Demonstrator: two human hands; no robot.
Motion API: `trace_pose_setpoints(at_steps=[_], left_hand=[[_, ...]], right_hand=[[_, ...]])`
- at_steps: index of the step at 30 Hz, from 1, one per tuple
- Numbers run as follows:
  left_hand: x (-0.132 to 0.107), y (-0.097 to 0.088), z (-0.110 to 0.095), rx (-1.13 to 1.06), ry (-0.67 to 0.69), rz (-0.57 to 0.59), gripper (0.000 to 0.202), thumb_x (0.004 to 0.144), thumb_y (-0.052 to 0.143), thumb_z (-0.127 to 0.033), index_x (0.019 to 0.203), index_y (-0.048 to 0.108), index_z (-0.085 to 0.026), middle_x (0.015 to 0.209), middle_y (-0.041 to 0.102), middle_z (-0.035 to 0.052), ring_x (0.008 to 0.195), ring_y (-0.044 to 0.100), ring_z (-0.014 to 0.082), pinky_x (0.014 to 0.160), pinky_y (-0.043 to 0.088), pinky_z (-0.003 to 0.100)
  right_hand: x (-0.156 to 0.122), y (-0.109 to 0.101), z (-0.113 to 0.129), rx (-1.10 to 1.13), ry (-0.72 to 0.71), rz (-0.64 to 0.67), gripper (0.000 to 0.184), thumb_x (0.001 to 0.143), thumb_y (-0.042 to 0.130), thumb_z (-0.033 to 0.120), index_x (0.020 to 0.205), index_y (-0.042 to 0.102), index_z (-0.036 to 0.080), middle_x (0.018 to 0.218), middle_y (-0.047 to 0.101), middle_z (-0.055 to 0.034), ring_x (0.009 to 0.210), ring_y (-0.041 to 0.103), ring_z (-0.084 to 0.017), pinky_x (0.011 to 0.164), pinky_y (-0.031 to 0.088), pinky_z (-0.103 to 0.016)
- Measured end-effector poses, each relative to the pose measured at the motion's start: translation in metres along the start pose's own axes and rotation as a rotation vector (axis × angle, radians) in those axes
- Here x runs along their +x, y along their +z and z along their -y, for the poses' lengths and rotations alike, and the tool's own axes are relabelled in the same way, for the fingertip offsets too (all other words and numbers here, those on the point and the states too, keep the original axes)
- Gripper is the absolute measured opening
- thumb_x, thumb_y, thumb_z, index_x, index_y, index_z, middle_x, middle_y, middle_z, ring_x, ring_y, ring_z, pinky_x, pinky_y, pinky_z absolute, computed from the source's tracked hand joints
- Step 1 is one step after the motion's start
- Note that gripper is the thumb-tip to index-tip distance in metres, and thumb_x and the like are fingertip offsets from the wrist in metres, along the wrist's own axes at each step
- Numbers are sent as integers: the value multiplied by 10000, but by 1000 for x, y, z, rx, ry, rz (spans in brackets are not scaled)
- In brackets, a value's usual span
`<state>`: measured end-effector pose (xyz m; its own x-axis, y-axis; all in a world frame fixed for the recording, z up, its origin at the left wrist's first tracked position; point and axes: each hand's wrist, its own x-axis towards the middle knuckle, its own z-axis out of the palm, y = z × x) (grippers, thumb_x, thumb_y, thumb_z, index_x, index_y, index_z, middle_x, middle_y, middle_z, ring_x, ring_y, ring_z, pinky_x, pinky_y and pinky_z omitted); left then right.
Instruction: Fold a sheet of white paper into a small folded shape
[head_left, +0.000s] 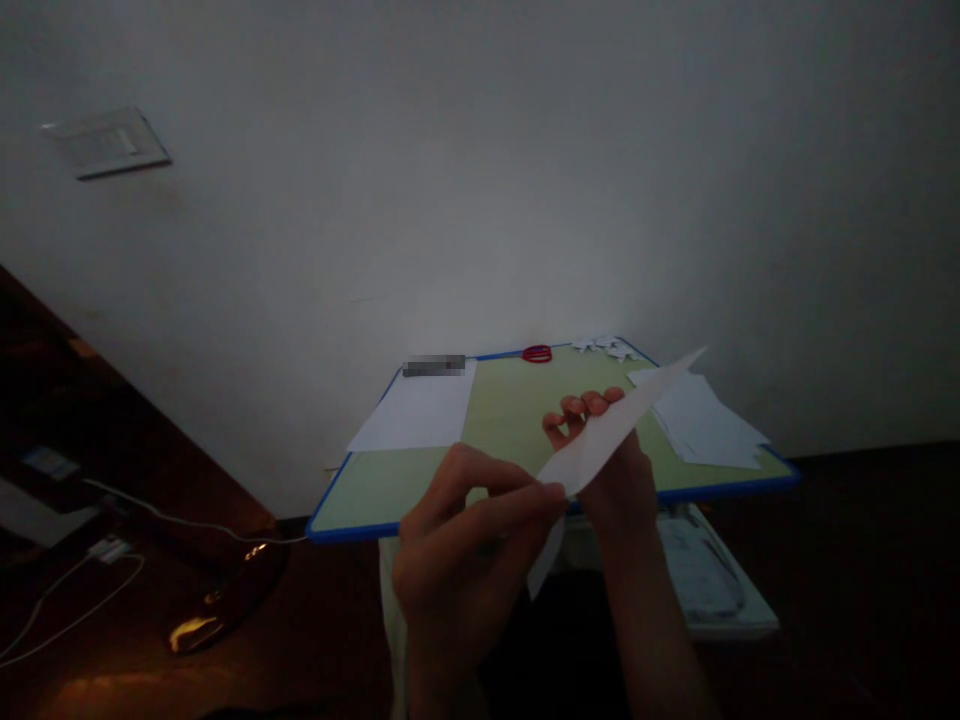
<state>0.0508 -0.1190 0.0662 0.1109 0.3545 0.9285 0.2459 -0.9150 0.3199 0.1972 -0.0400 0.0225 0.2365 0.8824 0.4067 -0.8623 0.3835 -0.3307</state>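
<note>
A folded piece of white paper (611, 432) is held up in front of the table's near edge, its pointed end slanting up to the right. Thumb and fingers of my left hand (472, 550) pinch its lower left end, and a narrow flap hangs below them. From behind, my right hand (619, 475) grips the middle of the paper, with its fingertips curled over the upper edge. The right thumb is hidden by the paper.
The pale green tabletop (502, 400) has a blue rim. On it lie a white sheet (420, 415) with a blurred dark object (434, 366), red-handled scissors (537, 354), several small folded paper pieces (606, 346) and a paper stack (705, 420). A white cable (195, 525) runs left.
</note>
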Motion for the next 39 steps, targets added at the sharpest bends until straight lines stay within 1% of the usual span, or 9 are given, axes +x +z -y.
trace_pose_setpoints(at_steps=[3,7,12,16,22,25,30,35,39], left_hand=[[2,-1,-4,4,26,14,264,881,820,11,1054,817,-189,922,715,-1,812,666,132,715,543,292],[3,1,-7,-1,19,11,253,883,814,4,1031,797,-201,913,722,6,811,663,151,704,534,317],[-1,5,-5,-36,-56,-16,307,887,829,-32,1097,778,-250,911,729,-4,826,671,161,713,539,320],[-5,5,0,-54,-134,-85,271,893,814,-26,1040,768,-248,911,726,-13,829,670,153,726,538,307],[-8,-1,10,18,-240,-105,235,896,806,-38,976,730,-245,871,698,-25,806,649,143,709,511,292],[-7,-4,13,25,-267,-112,200,906,799,-56,938,716,-236,840,680,-23,792,631,145,708,497,297],[-5,-4,14,-36,-294,-102,201,893,799,-43,891,710,-223,814,680,-20,773,625,138,689,491,280],[-6,-5,16,-91,-305,-106,197,880,803,-44,892,724,-225,808,684,-14,765,632,143,680,497,285],[-6,-5,17,-117,-290,-138,219,855,812,-22,862,728,-224,789,701,-18,747,643,136,662,516,271]], right_hand=[[-1,-1,0,36,24,19,393,663,1024,372,928,736,346,862,643,68,904,616,-174,886,521,-364],[0,-2,1,-10,15,49,357,686,994,383,870,690,348,820,595,63,876,600,-191,876,529,-382],[1,2,2,-153,-37,24,382,692,982,493,849,675,329,818,578,50,832,591,-187,820,533,-375],[-1,6,5,-251,-73,0,403,692,967,537,835,670,306,806,593,47,780,576,-174,777,529,-361],[-2,3,13,-292,-137,17,237,784,940,391,848,732,294,815,660,47,797,595,-150,786,504,-304],[-2,0,16,-361,-176,-15,190,804,927,327,864,751,285,834,695,46,810,602,-144,799,505,-295],[-2,-1,20,-480,-185,-97,217,768,926,349,863,745,277,837,718,32,818,634,-167,821,538,-336],[-3,2,24,-502,-193,-71,198,750,927,349,822,755,282,817,722,30,788,633,-166,845,568,-358],[-3,3,24,-522,-204,-67,188,761,920,363,813,756,284,818,721,24,799,634,-172,808,561,-344]])
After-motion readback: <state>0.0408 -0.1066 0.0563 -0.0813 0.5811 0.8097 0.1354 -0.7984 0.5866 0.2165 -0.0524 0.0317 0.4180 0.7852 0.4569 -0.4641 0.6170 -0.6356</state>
